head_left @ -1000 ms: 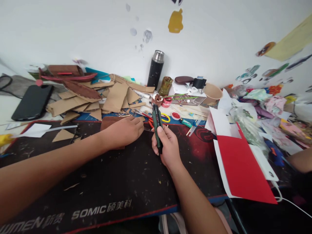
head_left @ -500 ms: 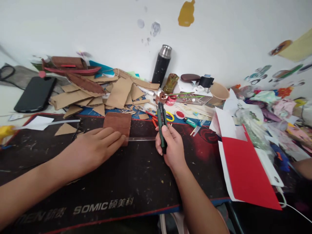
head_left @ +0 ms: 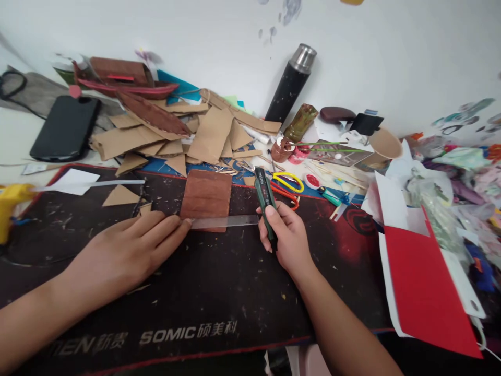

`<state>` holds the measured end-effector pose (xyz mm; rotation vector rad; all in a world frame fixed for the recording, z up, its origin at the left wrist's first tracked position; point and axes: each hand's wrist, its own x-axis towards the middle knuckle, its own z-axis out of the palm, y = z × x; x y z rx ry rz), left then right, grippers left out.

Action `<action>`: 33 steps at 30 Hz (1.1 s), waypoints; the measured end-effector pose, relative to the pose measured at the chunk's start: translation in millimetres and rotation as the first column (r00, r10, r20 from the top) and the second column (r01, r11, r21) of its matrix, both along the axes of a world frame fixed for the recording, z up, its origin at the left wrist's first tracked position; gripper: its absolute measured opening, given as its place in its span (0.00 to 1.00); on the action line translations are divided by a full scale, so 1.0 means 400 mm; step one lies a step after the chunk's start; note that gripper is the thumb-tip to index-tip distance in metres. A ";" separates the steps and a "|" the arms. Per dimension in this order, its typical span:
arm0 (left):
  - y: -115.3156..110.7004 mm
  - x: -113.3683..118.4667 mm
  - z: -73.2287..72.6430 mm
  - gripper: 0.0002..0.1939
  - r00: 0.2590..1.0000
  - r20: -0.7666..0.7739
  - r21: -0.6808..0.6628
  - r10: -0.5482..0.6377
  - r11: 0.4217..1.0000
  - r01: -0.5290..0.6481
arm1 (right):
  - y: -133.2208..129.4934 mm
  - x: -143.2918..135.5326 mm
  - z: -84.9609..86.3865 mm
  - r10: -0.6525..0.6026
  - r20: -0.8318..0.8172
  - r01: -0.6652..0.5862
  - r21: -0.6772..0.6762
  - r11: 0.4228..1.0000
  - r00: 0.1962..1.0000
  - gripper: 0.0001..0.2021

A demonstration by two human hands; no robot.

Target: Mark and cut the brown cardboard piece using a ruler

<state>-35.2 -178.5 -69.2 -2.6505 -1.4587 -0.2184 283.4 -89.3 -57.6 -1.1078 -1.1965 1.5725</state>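
A square brown piece of cardboard (head_left: 206, 196) lies on the black desk mat, and a clear plastic ruler (head_left: 238, 220) crosses its lower edge. My left hand (head_left: 133, 248) is closed at the ruler's left end, with the fingertips on it just left of the brown piece. In my right hand (head_left: 285, 230) is a dark green utility knife (head_left: 265, 201), gripped with its top pointing up and away; I cannot see a blade. The ruler's right end reaches the fingers of that same hand, where it is hidden.
Cardboard scraps (head_left: 211, 133) pile up behind the mat, beside a brown boat model (head_left: 125, 83). A black thermos (head_left: 291, 81) and scissors (head_left: 287, 183) are farther right. A yellow glue gun (head_left: 13, 201) lies left, and red paper (head_left: 426, 287) lies right.
My left hand has slid left off the brown cardboard, uncovering it and the ruler across it. My right hand still grips the utility knife. The view has shifted and tilted.
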 end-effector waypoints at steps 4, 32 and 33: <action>-0.006 -0.030 -0.033 0.35 0.994 0.109 -0.005 -0.012 1.000 0.012 | 0.016 -0.002 0.016 0.021 0.050 -0.021 0.000 1.000 0.999 0.21; -0.011 0.066 0.000 0.27 0.997 0.015 0.153 -0.081 0.985 0.077 | 0.101 -0.065 0.007 0.199 0.139 -0.207 0.047 0.977 0.970 0.19; -0.009 0.069 0.000 0.27 0.996 0.017 0.165 -0.083 0.983 0.079 | 0.101 -0.065 0.008 0.206 0.139 -0.214 0.044 0.976 0.969 0.18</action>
